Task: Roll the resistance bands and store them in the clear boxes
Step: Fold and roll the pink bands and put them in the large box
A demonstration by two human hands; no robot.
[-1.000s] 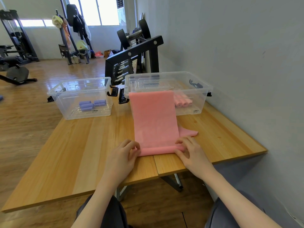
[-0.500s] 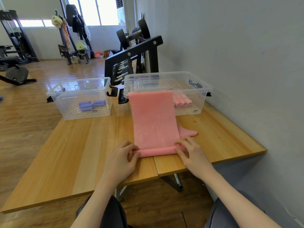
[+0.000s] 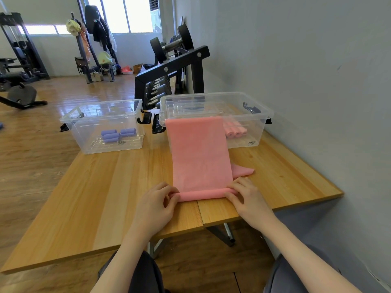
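Near edge of the pink band [image 3: 200, 157] now tucked into a first tight turn since a second ago; both our hands, left [image 3: 157, 205] and right [image 3: 246, 199], pinch the roll on the counter [image 3: 105, 187], far end draped over the right box [image 3: 249, 108]. Rolling just started.

Bright daylight from blown-out windows [image 3: 124, 13] at the back, no detail in the panes. Glare streaks on the wood floor [image 3: 69, 96] and the clear boxes [image 3: 105, 123]. Soft, faint shadows under the hands [image 3: 156, 206] on the bench [image 3: 95, 187]. Wide-angle bending at the edges; foreground sharp, far room slightly soft.
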